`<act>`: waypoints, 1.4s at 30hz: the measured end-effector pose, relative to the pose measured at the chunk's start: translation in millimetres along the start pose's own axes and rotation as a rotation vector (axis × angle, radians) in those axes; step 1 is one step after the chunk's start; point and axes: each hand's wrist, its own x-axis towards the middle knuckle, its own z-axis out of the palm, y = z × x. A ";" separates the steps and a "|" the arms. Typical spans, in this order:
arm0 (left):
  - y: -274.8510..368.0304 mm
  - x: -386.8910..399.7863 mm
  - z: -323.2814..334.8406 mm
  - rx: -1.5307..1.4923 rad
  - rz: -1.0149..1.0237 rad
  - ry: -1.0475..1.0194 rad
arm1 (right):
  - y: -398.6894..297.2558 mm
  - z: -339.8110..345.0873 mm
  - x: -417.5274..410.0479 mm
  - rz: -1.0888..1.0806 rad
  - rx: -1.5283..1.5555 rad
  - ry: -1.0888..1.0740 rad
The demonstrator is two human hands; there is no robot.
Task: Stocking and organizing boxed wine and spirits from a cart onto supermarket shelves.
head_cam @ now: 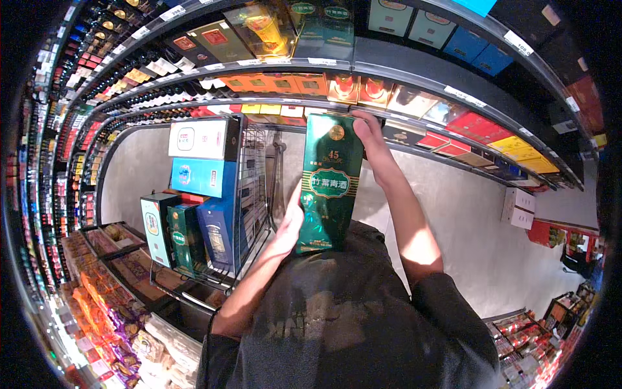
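Observation:
A tall green liquor gift box with gold trim stands upright against the front of my dark shirt. My left hand presses on its lower left side, and my right hand grips its upper right corner. To the left, a wire shopping cart holds several boxes: a white box on top, a light blue box under it, and below them a pale green box, another green box and a dark blue box.
Curved-looking store shelves with boxed bottles run across the front, and rows of bottles line the left. Bagged goods lie in a display at lower left. White cartons stand on the floor at right, near another display.

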 end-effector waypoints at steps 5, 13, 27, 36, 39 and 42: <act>0.9 23.0 -15.6 0.103 0.113 -0.230 | 18.6 0.1 3.4 -0.038 0.057 0.033; 30.5 74.9 -35.7 0.024 -0.062 -0.229 | 37.6 -8.7 -4.6 0.365 0.135 -0.220; 165.1 233.1 -73.7 0.481 0.512 -0.090 | -22.8 38.6 69.2 0.130 -0.001 -0.143; 184.4 254.7 -52.6 0.625 0.772 -0.062 | -35.1 60.6 78.3 0.105 -0.002 -0.102; 203.2 245.0 -48.5 0.611 0.735 -0.074 | -47.9 64.1 80.4 0.082 -0.012 -0.100; 210.0 238.8 -50.3 0.561 0.647 -0.114 | -50.8 65.5 84.3 0.081 0.014 -0.117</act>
